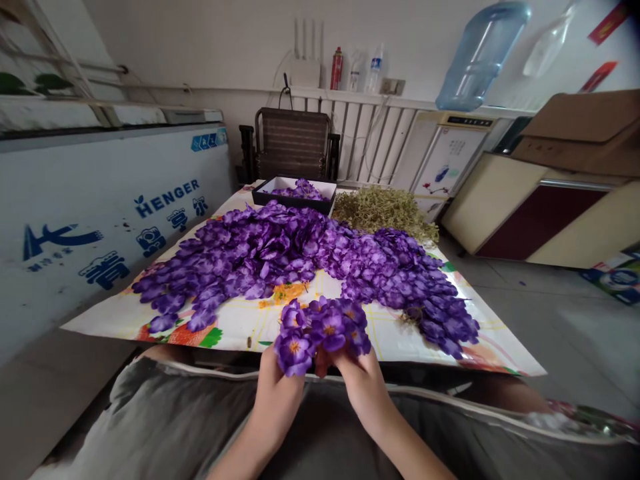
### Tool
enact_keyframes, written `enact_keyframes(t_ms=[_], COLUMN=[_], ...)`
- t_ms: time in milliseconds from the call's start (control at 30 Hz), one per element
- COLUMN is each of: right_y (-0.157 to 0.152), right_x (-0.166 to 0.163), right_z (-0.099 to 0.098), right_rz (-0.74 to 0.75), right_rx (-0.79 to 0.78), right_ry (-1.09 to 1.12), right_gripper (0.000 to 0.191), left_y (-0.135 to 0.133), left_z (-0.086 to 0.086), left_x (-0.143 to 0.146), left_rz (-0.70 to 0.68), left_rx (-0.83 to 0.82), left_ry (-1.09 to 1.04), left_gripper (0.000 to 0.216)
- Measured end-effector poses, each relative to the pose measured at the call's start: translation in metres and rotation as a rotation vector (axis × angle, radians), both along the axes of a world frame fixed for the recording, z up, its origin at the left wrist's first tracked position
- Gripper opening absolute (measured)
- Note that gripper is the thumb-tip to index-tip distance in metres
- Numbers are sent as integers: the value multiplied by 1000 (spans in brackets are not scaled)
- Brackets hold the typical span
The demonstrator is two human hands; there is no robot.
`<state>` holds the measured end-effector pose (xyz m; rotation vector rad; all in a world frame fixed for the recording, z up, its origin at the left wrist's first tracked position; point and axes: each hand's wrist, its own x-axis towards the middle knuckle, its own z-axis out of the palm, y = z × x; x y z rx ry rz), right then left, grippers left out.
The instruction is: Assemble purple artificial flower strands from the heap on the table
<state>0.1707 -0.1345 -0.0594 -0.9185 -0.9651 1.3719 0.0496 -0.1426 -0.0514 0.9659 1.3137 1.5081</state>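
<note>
Both my hands meet just in front of the table's near edge, holding a bunch of purple fabric flowers (323, 330) with orange centres. My left hand (276, 381) is closed under the bunch's left side, and my right hand (361, 379) is closed under its right side. The fingertips are hidden by the blossoms. Beyond them a wide heap of loose purple petals (260, 250) covers the left and middle of the table, and a second purple heap (405, 273) runs down the right side.
The table wears a printed plastic cloth (235, 323). A black tray (293, 193) with more purple flowers and a pile of green stems (383, 210) sit at the far end. A white chest freezer (100, 220) stands left, a chair (293, 143) behind, a water dispenser (453, 157) and cabinet (540, 213) right.
</note>
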Motion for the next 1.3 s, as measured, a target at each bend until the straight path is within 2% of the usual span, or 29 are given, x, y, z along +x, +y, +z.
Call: enact_keyframes(t_ms=[100,233,333,400,500,633,767,900,967,1133,1300], right_y=[1,1,3,4,6,7,7,6,5,2,-3], right_x=[0,0,0,0,0,1,2,4,5,8,8], right_z=[5,6,5,5,6,9,14,17,18,20,25], right_rz=[-37,-74,-54,-5,63,76,63,27,14,-3,10], right_rx=[-38,-113,-190,-248,-337,-405,-406,-372,-339,-261,-181], right_ry=[101,232,318,369,435,500,529,521,509,461,379], right_gripper=[2,14,17,13,15,10,10,10,12,14,17], left_y=[-1,2,4,4,1,-1,2,8,9,11,16], left_z=[-5,5,14,17,17,19,20,18,18,26,29], left_x=[1,2,2,2,5,8,4,-3,-4,-3,-2], left_rz=[-21,-157,-295,-343,-307,-276,-351,-461,-466,-470,-418], left_rx=[0,69,167,176,80,12,4,26,-7,-93,-143], left_ry=[0,22,78,68,-26,-99,-286,-487,-534,-648,-843], left_gripper=[20,33,18,13,23,30,30,15,15,32,21])
